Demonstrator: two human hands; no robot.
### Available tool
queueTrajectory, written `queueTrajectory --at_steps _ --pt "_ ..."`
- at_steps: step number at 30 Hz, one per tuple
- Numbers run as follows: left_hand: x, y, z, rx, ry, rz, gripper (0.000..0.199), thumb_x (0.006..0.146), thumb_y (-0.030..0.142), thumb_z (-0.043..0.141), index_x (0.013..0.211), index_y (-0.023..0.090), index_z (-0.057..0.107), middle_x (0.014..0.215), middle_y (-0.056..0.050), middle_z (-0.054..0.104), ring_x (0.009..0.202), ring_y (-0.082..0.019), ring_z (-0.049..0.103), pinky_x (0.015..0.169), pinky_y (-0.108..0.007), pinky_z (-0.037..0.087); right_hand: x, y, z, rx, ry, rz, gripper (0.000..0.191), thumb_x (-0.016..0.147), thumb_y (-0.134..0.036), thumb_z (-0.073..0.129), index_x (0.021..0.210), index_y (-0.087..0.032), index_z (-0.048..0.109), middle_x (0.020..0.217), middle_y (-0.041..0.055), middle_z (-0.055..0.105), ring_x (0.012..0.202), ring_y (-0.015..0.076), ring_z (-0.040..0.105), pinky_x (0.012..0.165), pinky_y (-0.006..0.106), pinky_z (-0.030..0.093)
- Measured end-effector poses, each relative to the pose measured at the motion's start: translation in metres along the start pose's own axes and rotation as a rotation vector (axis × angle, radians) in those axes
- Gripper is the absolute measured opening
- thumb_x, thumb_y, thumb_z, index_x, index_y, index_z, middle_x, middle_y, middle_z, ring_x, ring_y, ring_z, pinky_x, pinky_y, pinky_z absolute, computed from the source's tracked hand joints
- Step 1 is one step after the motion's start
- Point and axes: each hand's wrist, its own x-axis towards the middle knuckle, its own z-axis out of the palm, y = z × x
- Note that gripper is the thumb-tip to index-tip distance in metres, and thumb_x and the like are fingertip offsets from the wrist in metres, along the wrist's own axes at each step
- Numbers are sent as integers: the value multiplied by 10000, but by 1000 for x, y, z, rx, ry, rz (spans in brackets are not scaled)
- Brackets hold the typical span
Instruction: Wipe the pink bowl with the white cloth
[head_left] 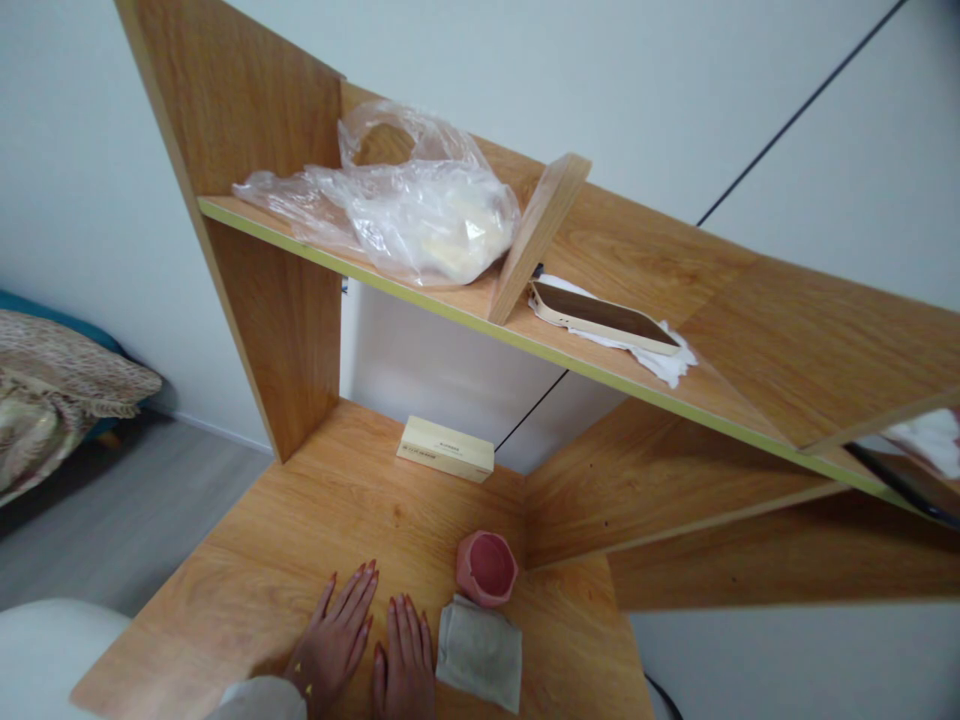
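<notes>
My left hand lies flat on the wooden desk, palm down with its fingers stretched out, and holds nothing. Beside it my right hand also rests flat, fingers extended, with nothing in it. Just right of my right hand is a folded grey cloth. A pink faceted pot stands at the far edge of the cloth; its inside looks hollow. Farther back, a long cream box with small printing sits near the rear edge of the desk.
Above the desk runs a wooden shelf. On it lie a clear plastic bag with something pale inside, and a phone on white tissue, parted by an upright divider. A patterned blanket is at far left; a white rounded seat is nearer.
</notes>
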Motion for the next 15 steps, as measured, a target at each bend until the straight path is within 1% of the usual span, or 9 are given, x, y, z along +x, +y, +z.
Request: queueTrajectory --at_steps 3,7,11,15 --pt "0 0 -2 -7 -2 2 538 880 223 338 1413 195 403 1453 -35 441 1429 -156 180 1178 -418 38 1 -1 -1 18 7 10 452 934 -329 349 1373 -300 451 1226 16 635 1125 216 590 1013 424 416" --pt "0 0 -1 -20 12 -19 549 886 226 326 1433 198 361 1443 -34 457 1412 -145 234 1175 -395 65 2 -2 -2 58 12 28 449 944 -352 331 1380 -318 433 1236 1 630 1121 219 594 1016 431 407" --pt "2 -2 -5 -48 1 -5 539 889 239 335 1424 209 383 1418 -30 491 1386 -148 300 1166 -367 120 3 -3 0 81 19 59 452 938 -371 356 1386 -345 413 1227 0 635 1108 232 604 1017 447 407" --pt "3 -3 -9 -45 -19 2 541 878 216 336 1415 222 400 1400 -19 512 1352 -144 361 1157 -358 131 2 -2 1 73 9 51 478 931 -370 369 1408 -363 361 1221 3 638 1093 246 613 1001 470 424"
